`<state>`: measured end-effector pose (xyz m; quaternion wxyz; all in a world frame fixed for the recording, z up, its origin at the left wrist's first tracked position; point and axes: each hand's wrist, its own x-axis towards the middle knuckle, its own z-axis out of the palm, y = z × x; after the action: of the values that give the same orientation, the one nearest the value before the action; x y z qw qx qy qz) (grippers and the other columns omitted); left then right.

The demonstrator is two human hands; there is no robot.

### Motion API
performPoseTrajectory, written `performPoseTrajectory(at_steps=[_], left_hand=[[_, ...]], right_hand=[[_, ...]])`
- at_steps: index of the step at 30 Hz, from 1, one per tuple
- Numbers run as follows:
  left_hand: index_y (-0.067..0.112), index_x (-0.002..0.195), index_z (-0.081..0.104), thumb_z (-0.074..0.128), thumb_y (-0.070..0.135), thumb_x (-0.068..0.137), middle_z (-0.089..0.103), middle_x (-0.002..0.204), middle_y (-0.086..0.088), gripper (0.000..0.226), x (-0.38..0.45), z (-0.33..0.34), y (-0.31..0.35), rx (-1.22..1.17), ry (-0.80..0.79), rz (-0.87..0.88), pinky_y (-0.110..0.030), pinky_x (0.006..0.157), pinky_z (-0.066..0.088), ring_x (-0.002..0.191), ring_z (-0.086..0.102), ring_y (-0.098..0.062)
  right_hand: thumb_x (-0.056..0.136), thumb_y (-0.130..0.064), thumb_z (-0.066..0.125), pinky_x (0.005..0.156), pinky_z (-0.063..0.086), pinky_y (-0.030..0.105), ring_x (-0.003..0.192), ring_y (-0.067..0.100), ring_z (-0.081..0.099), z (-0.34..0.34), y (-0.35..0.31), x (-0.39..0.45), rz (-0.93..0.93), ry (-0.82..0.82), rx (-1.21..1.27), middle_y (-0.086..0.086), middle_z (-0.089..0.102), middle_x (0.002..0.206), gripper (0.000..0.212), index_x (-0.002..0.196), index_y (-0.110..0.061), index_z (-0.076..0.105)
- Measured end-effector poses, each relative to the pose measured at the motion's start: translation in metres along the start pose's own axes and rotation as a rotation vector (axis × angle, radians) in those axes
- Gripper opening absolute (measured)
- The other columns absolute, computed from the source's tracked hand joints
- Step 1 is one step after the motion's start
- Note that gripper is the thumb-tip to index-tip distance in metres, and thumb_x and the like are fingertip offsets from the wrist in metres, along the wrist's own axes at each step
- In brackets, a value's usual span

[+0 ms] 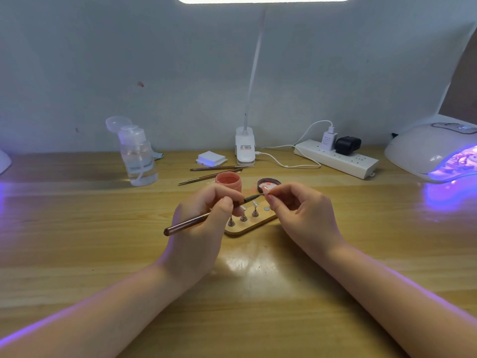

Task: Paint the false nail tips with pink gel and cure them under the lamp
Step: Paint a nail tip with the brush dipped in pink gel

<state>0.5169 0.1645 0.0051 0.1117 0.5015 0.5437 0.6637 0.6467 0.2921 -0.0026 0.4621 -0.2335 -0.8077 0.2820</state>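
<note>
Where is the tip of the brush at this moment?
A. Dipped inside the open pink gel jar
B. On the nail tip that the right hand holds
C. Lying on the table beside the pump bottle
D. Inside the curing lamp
B: the left hand grips the brush, and its bristles meet the nail tip pinched by the right hand, in front of the gel jar.

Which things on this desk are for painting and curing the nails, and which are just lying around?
In use:
brush in left hand
nail tip in right hand
pink gel pot
wooden nail stand
curing lamp

Lying about:
pump bottle
spare brushes
wipes
power strip
</note>
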Motion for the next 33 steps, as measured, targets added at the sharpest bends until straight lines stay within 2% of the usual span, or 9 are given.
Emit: performPoseTrajectory(at_steps=[5, 10, 15, 20, 25, 27, 30, 33], left_hand=[[0.02, 0.1, 0.07, 0.051, 0.024, 0.09, 0.074, 0.097, 0.002, 0.022, -0.0005, 0.0031, -0.0007, 0.009, -0.024, -0.054, -0.018, 0.072, 0.052, 0.093, 0.069, -0.011], [0.012, 0.085, 0.07, 0.046, 0.012, 0.085, 0.071, 0.077, -0.003, 0.024, -0.0003, 0.0005, 0.0003, -0.011, 0.013, 0.001, -0.02, 0.068, 0.051, 0.076, 0.067, -0.01], [0.015, 0.101, 0.07, 0.05, 0.023, 0.09, 0.074, 0.095, -0.002, 0.023, -0.0001, 0.003, -0.0003, -0.009, -0.016, -0.049, -0.02, 0.072, 0.052, 0.091, 0.069, -0.015], [0.012, 0.087, 0.07, 0.046, 0.013, 0.085, 0.072, 0.08, -0.006, 0.024, -0.0016, 0.002, 0.0018, -0.014, -0.015, -0.008, -0.025, 0.07, 0.052, 0.078, 0.068, -0.012], [0.015, 0.103, 0.07, 0.05, 0.023, 0.092, 0.074, 0.098, 0.0, 0.024, -0.0012, 0.003, -0.0006, 0.0, -0.016, -0.049, -0.026, 0.078, 0.055, 0.095, 0.069, -0.016], [0.017, 0.101, 0.07, 0.051, 0.022, 0.091, 0.074, 0.094, 0.002, 0.023, -0.0014, 0.0032, -0.0004, 0.028, -0.039, -0.045, -0.025, 0.08, 0.054, 0.093, 0.069, -0.014], [0.018, 0.091, 0.07, 0.048, 0.015, 0.088, 0.073, 0.084, 0.0, 0.022, -0.002, 0.0017, 0.0012, 0.022, -0.03, -0.005, -0.031, 0.074, 0.054, 0.083, 0.069, -0.014], [0.019, 0.097, 0.07, 0.049, 0.02, 0.091, 0.074, 0.09, 0.001, 0.022, -0.0024, 0.0013, 0.001, 0.014, -0.009, -0.006, -0.033, 0.076, 0.056, 0.09, 0.069, -0.016]], right_hand=[[0.085, -0.01, 0.07, 0.07, 0.053, 0.033, 0.072, 0.011, 0.065, -0.0004, -0.0007, -0.0001, 0.003, -0.005, 0.004, 0.0, 0.07, 0.079, 0.01, 0.095, -0.009, 0.073], [0.085, -0.01, 0.07, 0.069, 0.053, 0.033, 0.072, 0.013, 0.064, -0.0006, -0.0007, -0.0001, 0.004, -0.003, 0.014, 0.001, 0.07, 0.079, 0.009, 0.094, -0.008, 0.073], [0.085, -0.008, 0.07, 0.068, 0.053, 0.027, 0.072, 0.009, 0.064, -0.0006, -0.0011, -0.0002, -0.006, -0.002, 0.003, 0.0, 0.07, 0.079, 0.01, 0.094, -0.01, 0.072], [0.085, -0.011, 0.07, 0.069, 0.054, 0.03, 0.072, 0.011, 0.065, -0.0006, -0.0006, 0.0001, -0.012, -0.01, -0.011, 0.001, 0.07, 0.079, 0.01, 0.094, -0.009, 0.072], [0.084, -0.01, 0.071, 0.068, 0.053, 0.029, 0.071, 0.011, 0.064, 0.0001, -0.0011, -0.0003, -0.004, 0.004, -0.002, 0.0, 0.07, 0.079, 0.009, 0.093, -0.01, 0.072], [0.084, -0.009, 0.071, 0.068, 0.053, 0.029, 0.071, 0.012, 0.065, 0.0001, -0.0007, -0.0003, -0.004, 0.003, 0.001, 0.0, 0.07, 0.078, 0.009, 0.093, -0.01, 0.072], [0.085, -0.008, 0.07, 0.067, 0.053, 0.027, 0.071, 0.011, 0.064, 0.0003, 0.0002, 0.0, -0.001, -0.007, 0.003, 0.001, 0.07, 0.078, 0.009, 0.094, -0.008, 0.073], [0.084, -0.009, 0.071, 0.065, 0.051, 0.022, 0.07, 0.01, 0.062, 0.0004, 0.0001, 0.0002, -0.007, 0.015, 0.007, 0.001, 0.07, 0.077, 0.009, 0.092, -0.006, 0.073]])
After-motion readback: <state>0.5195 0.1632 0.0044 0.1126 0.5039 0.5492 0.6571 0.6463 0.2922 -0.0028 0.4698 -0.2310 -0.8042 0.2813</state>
